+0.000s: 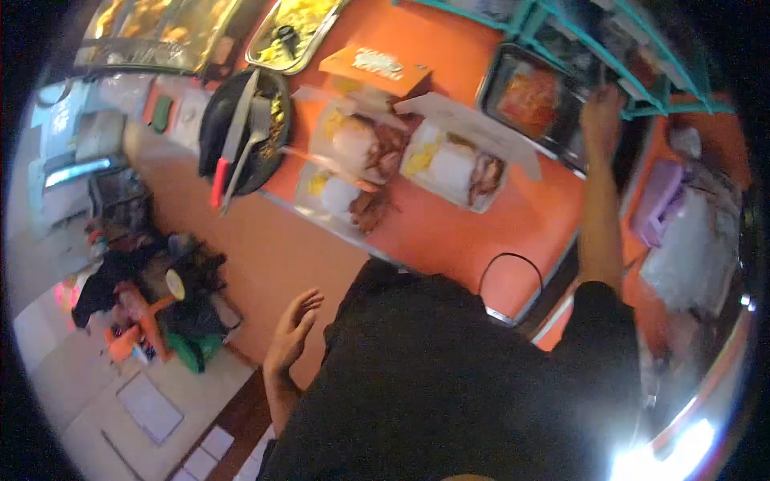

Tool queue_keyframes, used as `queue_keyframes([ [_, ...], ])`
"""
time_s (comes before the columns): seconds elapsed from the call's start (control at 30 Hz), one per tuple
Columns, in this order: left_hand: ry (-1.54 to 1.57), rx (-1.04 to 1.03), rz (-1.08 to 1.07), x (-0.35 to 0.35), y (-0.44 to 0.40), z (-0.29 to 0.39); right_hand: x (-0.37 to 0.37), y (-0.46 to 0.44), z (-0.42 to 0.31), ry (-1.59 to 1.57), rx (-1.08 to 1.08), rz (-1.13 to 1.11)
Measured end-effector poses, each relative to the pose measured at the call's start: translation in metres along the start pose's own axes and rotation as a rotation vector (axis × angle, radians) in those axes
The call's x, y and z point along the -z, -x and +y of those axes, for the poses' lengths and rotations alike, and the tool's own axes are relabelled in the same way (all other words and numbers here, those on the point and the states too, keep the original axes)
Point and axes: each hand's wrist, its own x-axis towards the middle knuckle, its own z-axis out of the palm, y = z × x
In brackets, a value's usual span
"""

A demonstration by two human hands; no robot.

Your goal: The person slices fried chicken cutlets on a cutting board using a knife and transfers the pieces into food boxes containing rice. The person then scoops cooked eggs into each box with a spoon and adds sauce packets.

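My left hand [295, 330] hangs to the left of my body with fingers stretched out and nothing in it. On the far right, my right hand [601, 116] reaches to the edge of a metal tray [491, 80] holding red-orange food [529, 104]; its fingers are blurred, so any grip is unclear. Between the hands, on the orange counter [449, 248], sit open takeaway boxes with rice, yellow food and browned meat: a right box [454, 170], a front-left box [341, 199] and one behind it [361, 148], partly under a clear lid.
A black pan [261, 172] at left carries a red-handled knife [220, 180] and a spoon [255, 136]. Behind are a tray of yellow food [298, 28] and an orange printed box [377, 68]. Teal racks [642, 92] border the right; a purple container [659, 196] lies below them.
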Motion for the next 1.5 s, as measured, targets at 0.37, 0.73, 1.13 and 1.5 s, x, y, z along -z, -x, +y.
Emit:
queue_keyframes([
  [0.37, 0.403, -0.545, -0.294, -0.139, -0.097, 0.138, 0.154, 0.066, -0.093, -1.413, -0.377, -0.774],
  [0.73, 0.398, -0.431, -0.480, -0.199, -0.142, 0.159, 0.080, 0.027, -0.013, -0.734, -0.262, -0.253],
  [1.13, 0.382, -0.167, -0.448, -0.132, -0.095, 0.043, -0.160, -0.108, 0.132, 0.498, 0.309, -0.658],
  [1.5, 0.305, -0.232, 0.003, -0.063, -0.069, -0.001, -0.022, -0.011, 0.055, 0.901, 0.698, -0.080],
])
